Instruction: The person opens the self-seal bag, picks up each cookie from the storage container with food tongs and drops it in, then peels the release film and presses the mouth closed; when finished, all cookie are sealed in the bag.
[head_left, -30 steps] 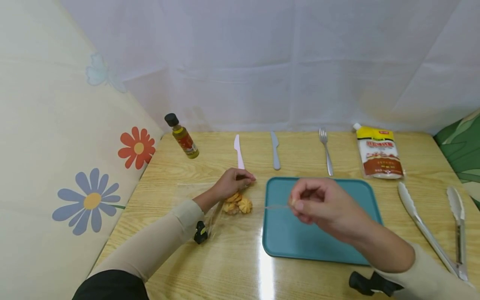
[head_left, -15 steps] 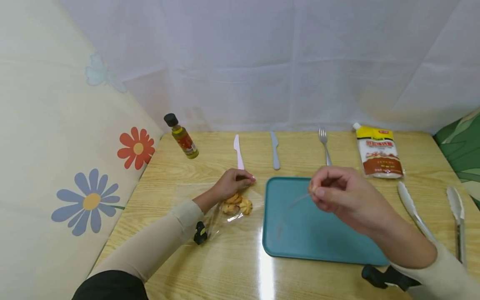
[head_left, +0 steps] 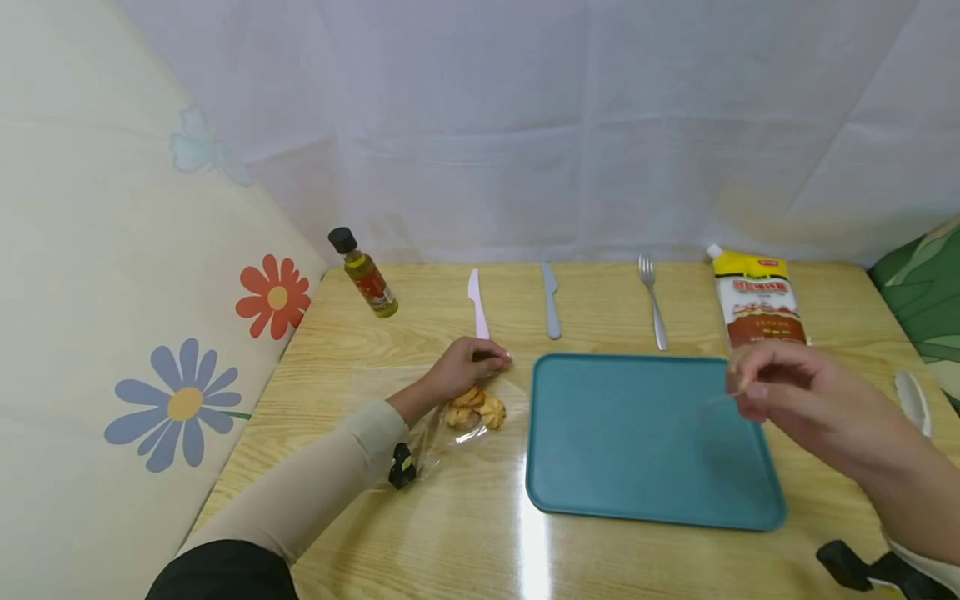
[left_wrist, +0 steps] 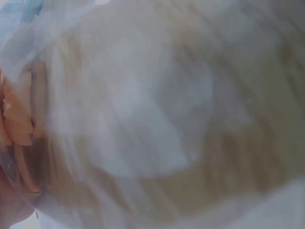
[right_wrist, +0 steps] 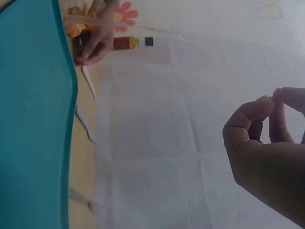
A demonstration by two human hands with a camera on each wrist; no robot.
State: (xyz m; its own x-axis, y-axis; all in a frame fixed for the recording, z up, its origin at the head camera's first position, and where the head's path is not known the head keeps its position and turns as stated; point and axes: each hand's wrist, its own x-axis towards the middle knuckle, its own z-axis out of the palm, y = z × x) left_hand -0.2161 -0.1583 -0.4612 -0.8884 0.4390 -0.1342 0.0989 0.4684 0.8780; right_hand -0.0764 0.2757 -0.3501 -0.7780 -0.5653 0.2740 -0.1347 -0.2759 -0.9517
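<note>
My left hand (head_left: 465, 369) grips the upper part of a clear plastic bag (head_left: 435, 462) lying flat at the left of the tray. Several golden, ridged cookies (head_left: 491, 412) show inside the bag, just below the fingers. Blurred clear film (left_wrist: 143, 119) fills most of the left wrist view, with the cookies (left_wrist: 18, 114) at its left edge. Above the right end of a teal tray (head_left: 645, 442), my right hand (head_left: 813, 400) pinches a thin, see-through strip (head_left: 714, 403) between thumb and forefinger. The strip's far end is too faint to follow.
Behind the bag stands an oil bottle (head_left: 370, 282) with a black cap. A pink knife (head_left: 477, 304), a grey knife (head_left: 551, 302) and a fork (head_left: 652, 302) lie along the back. A yellow-and-white pouch (head_left: 757, 292) and partly hidden tongs (head_left: 912, 402) are on the right.
My right hand has moved right across the tray, carrying the strip away from the bag, and now covers part of the pouch and tongs. My left hand has stayed on the bag.
</note>
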